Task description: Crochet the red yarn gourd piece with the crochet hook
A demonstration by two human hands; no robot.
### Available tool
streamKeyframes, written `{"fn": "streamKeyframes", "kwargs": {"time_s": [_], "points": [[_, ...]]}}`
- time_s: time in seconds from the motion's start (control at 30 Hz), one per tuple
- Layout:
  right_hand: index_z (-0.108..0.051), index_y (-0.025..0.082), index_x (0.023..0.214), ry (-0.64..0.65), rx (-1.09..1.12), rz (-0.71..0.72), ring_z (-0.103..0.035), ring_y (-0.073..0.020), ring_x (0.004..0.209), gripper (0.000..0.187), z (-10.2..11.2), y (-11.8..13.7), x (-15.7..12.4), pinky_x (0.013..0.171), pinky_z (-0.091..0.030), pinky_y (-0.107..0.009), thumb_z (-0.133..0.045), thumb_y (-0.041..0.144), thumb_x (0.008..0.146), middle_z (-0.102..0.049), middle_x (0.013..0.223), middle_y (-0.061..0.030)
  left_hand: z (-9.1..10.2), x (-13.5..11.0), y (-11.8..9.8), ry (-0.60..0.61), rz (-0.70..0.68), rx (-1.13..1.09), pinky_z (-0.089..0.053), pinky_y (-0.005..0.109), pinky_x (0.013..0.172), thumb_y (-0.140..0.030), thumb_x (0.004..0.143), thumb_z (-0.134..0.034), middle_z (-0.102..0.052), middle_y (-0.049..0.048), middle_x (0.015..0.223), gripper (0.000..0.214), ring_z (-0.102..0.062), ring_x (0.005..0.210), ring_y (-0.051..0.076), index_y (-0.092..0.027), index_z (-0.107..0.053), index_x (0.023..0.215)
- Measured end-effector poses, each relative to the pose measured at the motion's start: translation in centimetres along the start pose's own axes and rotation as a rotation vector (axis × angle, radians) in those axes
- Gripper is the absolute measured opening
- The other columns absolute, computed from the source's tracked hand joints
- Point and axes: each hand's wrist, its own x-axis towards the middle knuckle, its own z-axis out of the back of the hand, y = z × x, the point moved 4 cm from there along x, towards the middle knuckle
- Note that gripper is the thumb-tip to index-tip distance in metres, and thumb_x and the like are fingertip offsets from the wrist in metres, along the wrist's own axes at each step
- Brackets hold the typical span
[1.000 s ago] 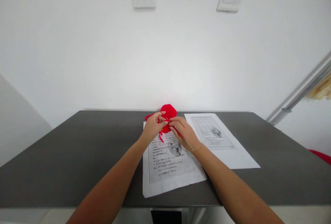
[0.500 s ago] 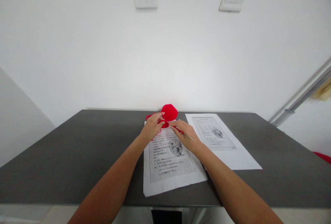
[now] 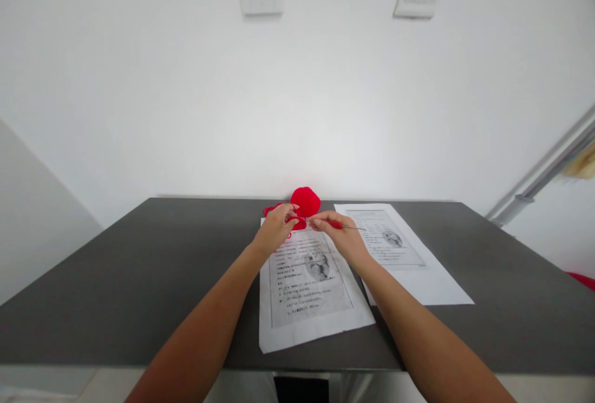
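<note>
My left hand (image 3: 277, 227) is closed, thumb and fingers pinching a small red crocheted piece (image 3: 300, 224) near the back of the table. In my right hand (image 3: 343, 239) is a crochet hook (image 3: 335, 225) with a red grip, its thin metal end sticking out to the right. The hook's other tip points at the red piece, but it is too small to tell whether it sits in a loop. Just behind my hands lies a ball of red yarn (image 3: 305, 200). A loose red strand (image 3: 270, 209) shows by my left hand.
Beneath my hands lies a creased printed sheet (image 3: 316, 322) with a picture. A second printed sheet (image 3: 432, 285) is to its right. The dark table (image 3: 139, 266) meets a white wall (image 3: 297, 93) at the back. A grey pipe (image 3: 534, 187) stands at the right.
My right hand has turned, so the hook's rear end has swung up and to the right and now lies nearly level. My left hand keeps its pinch in almost the same place.
</note>
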Motion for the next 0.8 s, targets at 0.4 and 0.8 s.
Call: {"fn": "streamKeyframes", "kwargs": {"time_s": [0.4, 0.8], "points": [[-0.07, 0.018, 0.08, 0.059, 0.288, -0.072, -0.07, -0.0206, 0.077, 0.021, 0.1, -0.6, 0.4, 0.077, -0.057, -0.038, -0.073, 0.038, 0.072, -0.074, 0.08, -0.0051, -0.4, 0.0, 1.5, 0.167, 0.419, -0.718, -0.049, 0.032, 0.076, -0.017, 0.06, -0.074, -0.072, 0.007, 0.081, 0.034, -0.066, 0.075, 0.017, -0.012, -0.068, 0.093], [-0.069, 0.024, 0.098, 0.18, -0.255, 0.576, -0.064, -0.0203, 0.102, 0.015, -0.6, 2.2, -1.2, 0.092, -0.051, -0.041, -0.057, 0.025, 0.088, -0.071, 0.105, -0.0078, -0.6, -0.8, 0.3, 0.45, 0.562, -0.99, -0.048, 0.025, 0.068, -0.019, 0.054, -0.082, -0.072, 0.0078, 0.076, 0.034, -0.064, 0.066, 0.013, -0.01, -0.072, 0.085]]}}
